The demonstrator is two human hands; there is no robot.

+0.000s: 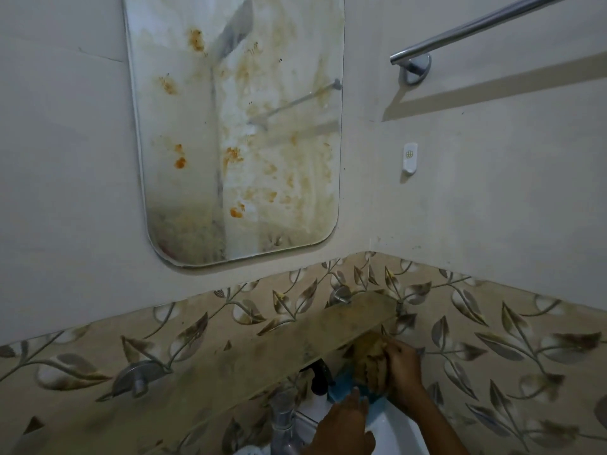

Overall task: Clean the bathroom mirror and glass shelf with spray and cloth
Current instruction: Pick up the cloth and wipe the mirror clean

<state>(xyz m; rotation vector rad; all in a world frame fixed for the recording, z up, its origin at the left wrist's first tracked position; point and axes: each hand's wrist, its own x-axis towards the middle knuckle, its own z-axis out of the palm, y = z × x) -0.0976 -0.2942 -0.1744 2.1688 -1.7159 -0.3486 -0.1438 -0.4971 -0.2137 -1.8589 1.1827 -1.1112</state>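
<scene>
The mirror [230, 126] on the wall carries orange-brown blotches and streaks. Below it the glass shelf [262, 353] runs along the leaf-patterned tiles, and its surface is filmed with yellowish grime. Just under the shelf's right end, my right hand [402, 369] is shut on a bunched, stained yellow-brown cloth [371, 356]. My left hand [345, 425] reaches up from below with its fingertips on a blue object [345, 387]; its grip is hidden. A black, nozzle-like part [320, 377] shows beside the blue object, seen through the shelf.
A white basin [394, 428] and a chrome tap [284, 418] lie under the shelf. Two chrome brackets [138, 377] hold the shelf. A chrome towel bar [476, 27] and a white wall hook [410, 158] are on the right wall.
</scene>
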